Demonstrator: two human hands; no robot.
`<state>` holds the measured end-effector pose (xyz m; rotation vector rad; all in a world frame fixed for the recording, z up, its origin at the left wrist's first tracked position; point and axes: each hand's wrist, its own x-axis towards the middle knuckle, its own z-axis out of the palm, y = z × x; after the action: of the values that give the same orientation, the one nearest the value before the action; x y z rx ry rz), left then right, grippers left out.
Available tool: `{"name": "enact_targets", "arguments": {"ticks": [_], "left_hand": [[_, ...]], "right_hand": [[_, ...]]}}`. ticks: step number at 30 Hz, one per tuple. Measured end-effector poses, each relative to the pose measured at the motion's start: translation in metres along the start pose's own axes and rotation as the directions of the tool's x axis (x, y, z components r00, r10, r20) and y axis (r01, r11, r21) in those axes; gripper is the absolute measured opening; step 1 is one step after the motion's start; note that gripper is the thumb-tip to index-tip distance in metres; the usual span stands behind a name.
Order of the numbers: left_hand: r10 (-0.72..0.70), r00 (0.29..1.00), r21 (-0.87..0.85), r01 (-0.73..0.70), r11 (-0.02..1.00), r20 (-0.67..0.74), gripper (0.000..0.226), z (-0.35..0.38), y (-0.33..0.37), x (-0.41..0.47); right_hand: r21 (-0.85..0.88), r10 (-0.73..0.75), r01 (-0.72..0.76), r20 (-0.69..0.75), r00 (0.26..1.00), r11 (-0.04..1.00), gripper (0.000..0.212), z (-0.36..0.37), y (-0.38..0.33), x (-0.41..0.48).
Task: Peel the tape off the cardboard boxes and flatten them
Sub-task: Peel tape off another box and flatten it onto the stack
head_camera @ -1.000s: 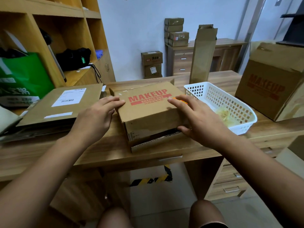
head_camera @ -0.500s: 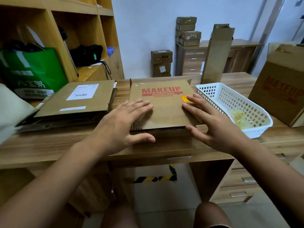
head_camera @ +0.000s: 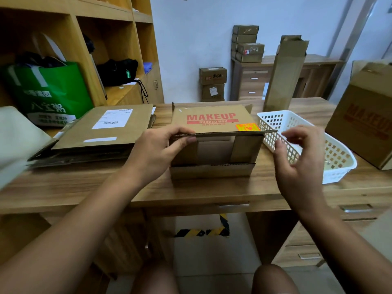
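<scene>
The left hand pinches the near left corner of the MAKEUP box, with its fingers over the corrugated edge of the top panel and the thumb under it. The right hand hovers just right of the box, its fingers loosely curled and grasping nothing that shows.

The box sits at the centre of the frame on the worktop. It lies between a stack of flattened cardboard on the left and a white basket on the right. Its near end is open: the side flaps are turned in and the lower flap lies out toward the viewer. I cannot make out any tape on it.

The box looks empty, so it is probably light. Its panels should be stiff but fold readily along the creases. A one-corner pinch may crumple the edge. A hand on each of two opposite top edges, pushing the walls askew, would likely collapse it more cleanly.
</scene>
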<state>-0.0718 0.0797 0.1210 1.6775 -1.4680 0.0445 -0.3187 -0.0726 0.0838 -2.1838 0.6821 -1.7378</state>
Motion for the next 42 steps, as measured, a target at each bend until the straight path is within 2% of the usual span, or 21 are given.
{"name": "enact_targets", "arguments": {"ticks": [3, 5, 7, 10, 13, 16, 18, 22, 25, 26, 28, 30, 33, 39, 42], "left_hand": [[-0.035, 0.995, -0.109, 0.024, 0.994, -0.096, 0.038, 0.004, 0.001, 0.001], [-0.055, 0.987, -0.147, 0.033, 0.989, -0.151, 0.035, 0.007, 0.003, 0.002], [-0.069, 0.981, -0.165, 0.038, 0.986, -0.181, 0.032, 0.008, 0.004, 0.003], [-0.091, 0.974, -0.177, 0.054, 0.983, -0.206, 0.035, 0.011, 0.004, 0.004], [-0.095, 0.968, -0.176, 0.055, 0.983, -0.231, 0.036, 0.013, 0.002, 0.005], [-0.09, 0.962, -0.153, 0.051, 0.987, -0.258, 0.035, 0.014, 0.002, 0.005], [-0.092, 0.96, -0.15, 0.054, 0.987, -0.263, 0.038, 0.015, 0.001, 0.005], [-0.11, 0.951, -0.152, 0.068, 0.986, -0.288, 0.049, 0.015, -0.001, 0.01], [-0.131, 0.945, -0.164, 0.084, 0.983, -0.301, 0.044, 0.019, 0.002, 0.008], [-0.136, 0.944, -0.171, 0.087, 0.981, -0.302, 0.043, 0.021, 0.002, 0.007], [-0.145, 0.939, -0.182, 0.09, 0.979, -0.312, 0.045, 0.024, 0.003, 0.004], [-0.157, 0.93, -0.2, 0.094, 0.975, -0.331, 0.046, 0.028, 0.004, 0.001], [-0.134, 0.916, -0.19, 0.066, 0.98, -0.377, 0.039, 0.035, 0.006, -0.003], [-0.113, 0.92, -0.109, 0.077, 0.991, -0.375, 0.063, 0.049, -0.006, -0.022], [-0.132, 0.919, -0.126, 0.091, 0.988, -0.372, 0.076, 0.054, -0.008, -0.03]], "right_hand": [[0.025, 0.159, -0.162, 0.095, 0.983, 0.986, 0.019, 0.009, 0.001, -0.015], [0.005, 0.213, -0.217, 0.17, 0.962, 0.976, 0.019, 0.017, 0.0, -0.023], [-0.04, 0.204, -0.201, 0.249, 0.947, 0.979, 0.019, 0.024, 0.0, -0.03], [-0.155, 0.19, -0.139, 0.387, 0.903, 0.978, 0.03, 0.032, 0.001, -0.039], [-0.2, 0.15, -0.067, 0.434, 0.888, 0.978, 0.02, 0.029, 0.002, -0.047], [-0.24, 0.173, -0.054, 0.506, 0.845, 0.969, 0.028, 0.025, 0.006, -0.059], [-0.257, 0.174, -0.035, 0.542, 0.822, 0.966, 0.023, 0.024, 0.01, -0.069], [-0.24, 0.174, -0.048, 0.537, 0.825, 0.97, 0.015, 0.021, 0.011, -0.078], [-0.292, 0.339, -0.219, 0.469, 0.815, 0.931, 0.024, 0.023, 0.002, -0.07], [-0.285, 0.41, -0.312, 0.414, 0.813, 0.906, 0.031, 0.026, 0.0, -0.065], [-0.256, 0.506, -0.442, 0.316, 0.803, 0.86, 0.065, 0.033, -0.003, -0.053], [-0.302, 0.553, -0.473, 0.301, 0.777, 0.828, 0.097, 0.04, -0.004, -0.044], [-0.395, 0.583, -0.454, 0.322, 0.746, 0.799, 0.113, 0.053, -0.005, -0.039], [-0.443, 0.593, -0.447, 0.276, 0.756, 0.777, 0.097, 0.064, -0.002, -0.038], [-0.482, 0.604, -0.438, 0.27, 0.75, 0.759, 0.089, 0.065, -0.002, -0.037]]}}
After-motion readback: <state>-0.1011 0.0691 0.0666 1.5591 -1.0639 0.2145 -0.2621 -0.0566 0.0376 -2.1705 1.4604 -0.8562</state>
